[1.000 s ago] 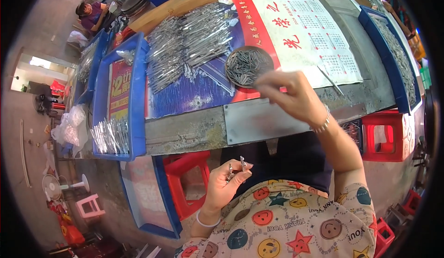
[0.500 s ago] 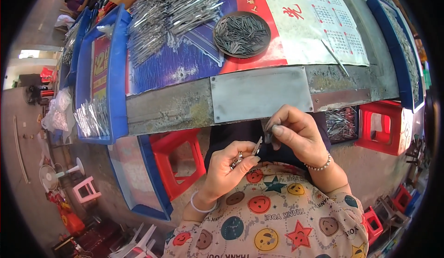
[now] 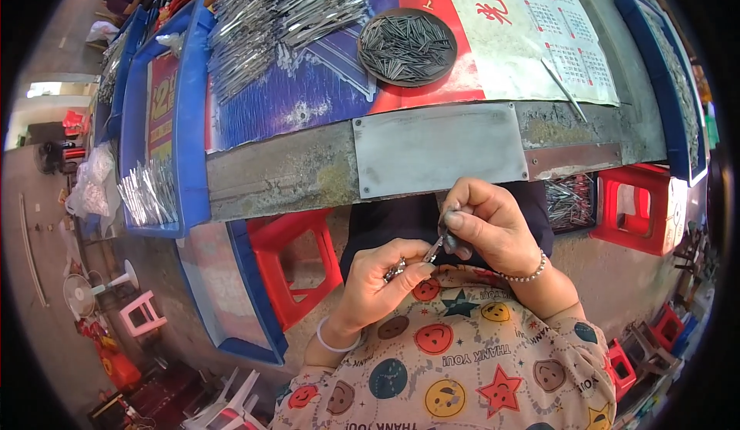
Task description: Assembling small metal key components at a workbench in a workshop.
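My left hand is closed, thumb and fingers pinching a slim silvery metal piece that points up and to the right. More shiny metal bits show in the curl of its fingers. Thumb and forefinger of my right hand pinch together at the upper end of that piece; whatever they hold is hidden behind the darkened fingertips. Both hands are above my lap, just off the bench's near edge. Beyond them, a pale metal plate is fixed to the bench, and a round bowl holds many dark metal pins.
Piles of slender silvery metal tools cover the far left of the bench. A blue tray with similar pieces stands left. One thin rod lies on the calendar sheet. Red stools and another blue tray flank the bench.
My right fingertips have come down and in to meet the end of the metal piece; before, a gap separated them. My left hand has barely moved.
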Available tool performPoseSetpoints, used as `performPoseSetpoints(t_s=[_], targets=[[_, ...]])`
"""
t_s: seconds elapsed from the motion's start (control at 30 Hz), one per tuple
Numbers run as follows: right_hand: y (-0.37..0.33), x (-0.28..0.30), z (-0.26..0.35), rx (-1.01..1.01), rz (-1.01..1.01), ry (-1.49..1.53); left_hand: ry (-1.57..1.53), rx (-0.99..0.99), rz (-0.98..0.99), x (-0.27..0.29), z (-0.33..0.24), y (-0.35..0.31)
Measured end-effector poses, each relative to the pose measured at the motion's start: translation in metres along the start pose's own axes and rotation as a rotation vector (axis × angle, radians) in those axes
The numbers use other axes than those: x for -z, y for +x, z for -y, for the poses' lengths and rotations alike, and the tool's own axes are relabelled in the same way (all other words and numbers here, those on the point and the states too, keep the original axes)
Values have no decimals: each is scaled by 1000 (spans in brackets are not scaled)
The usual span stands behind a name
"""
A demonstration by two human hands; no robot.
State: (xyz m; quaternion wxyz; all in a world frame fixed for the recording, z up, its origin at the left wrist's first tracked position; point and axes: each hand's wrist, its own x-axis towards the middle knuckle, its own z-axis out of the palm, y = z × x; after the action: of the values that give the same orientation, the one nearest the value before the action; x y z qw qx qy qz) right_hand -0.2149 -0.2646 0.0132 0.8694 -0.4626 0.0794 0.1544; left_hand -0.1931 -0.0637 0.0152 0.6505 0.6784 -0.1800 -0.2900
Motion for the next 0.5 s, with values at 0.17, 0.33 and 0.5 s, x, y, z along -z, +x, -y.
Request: performPoseSetpoints(t_s=[0.17, 0.33, 0.5], targets=[[-1, -2, 1, -21, 8, -47, -30, 22, 21, 4, 5, -4], [-3, -8, -2, -6, -7, -78, -188, 64, 80, 7, 6, -7], [-10, -14, -4, 219, 35, -514, -188, 44, 53, 5, 10, -14]])
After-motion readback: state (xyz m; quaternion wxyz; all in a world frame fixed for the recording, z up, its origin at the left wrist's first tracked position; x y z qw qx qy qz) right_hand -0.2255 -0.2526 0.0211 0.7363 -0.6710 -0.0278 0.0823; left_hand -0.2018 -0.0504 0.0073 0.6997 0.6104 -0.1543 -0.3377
